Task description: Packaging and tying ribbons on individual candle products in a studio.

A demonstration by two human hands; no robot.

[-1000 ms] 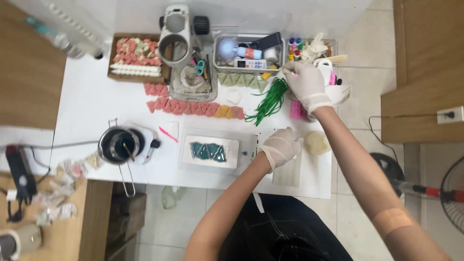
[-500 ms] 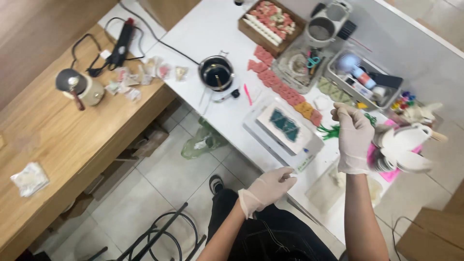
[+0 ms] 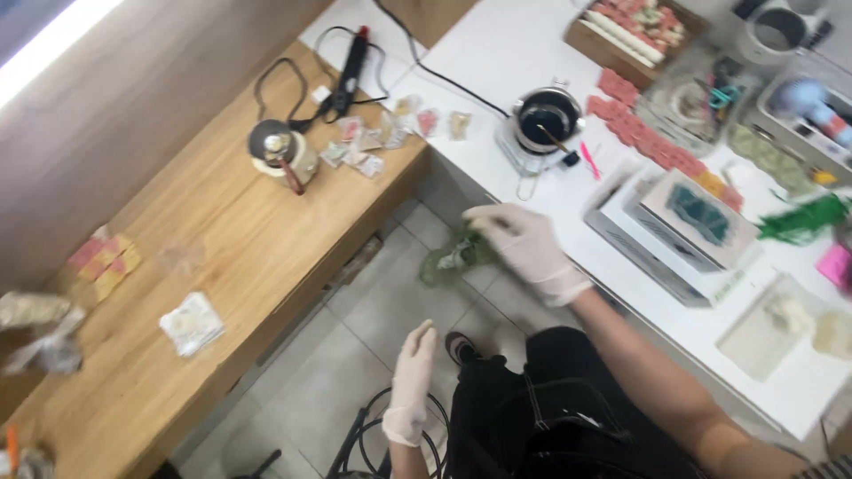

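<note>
Swinging further left since half a second ago, the view is now taking in more of the wooden tabletop (image 3: 204, 266), and both gloved hands are hanging over the floor rather than over the white tabletop (image 3: 497, 53). Pink and yellow square pieces (image 3: 105, 264) are lying near the wooden tabletop's left edge, with a flat clear packet of pale material (image 3: 191, 324) just below them. Small clear sachets (image 3: 377, 137) are sitting scattered at the corner, beside a round capped device (image 3: 280, 153). Low in the picture, the left hand (image 3: 411, 386) is hanging with fingers straight and pressed together, holding nothing. Higher up, the right hand (image 3: 524, 250) is curling loosely over a greenish crumpled bag (image 3: 453, 259) on the floor tiles; whether it is gripping it, I cannot tell. A black melting pot (image 3: 543, 120) and a white boxed tray (image 3: 683, 222) are resting on the white tabletop.
</note>
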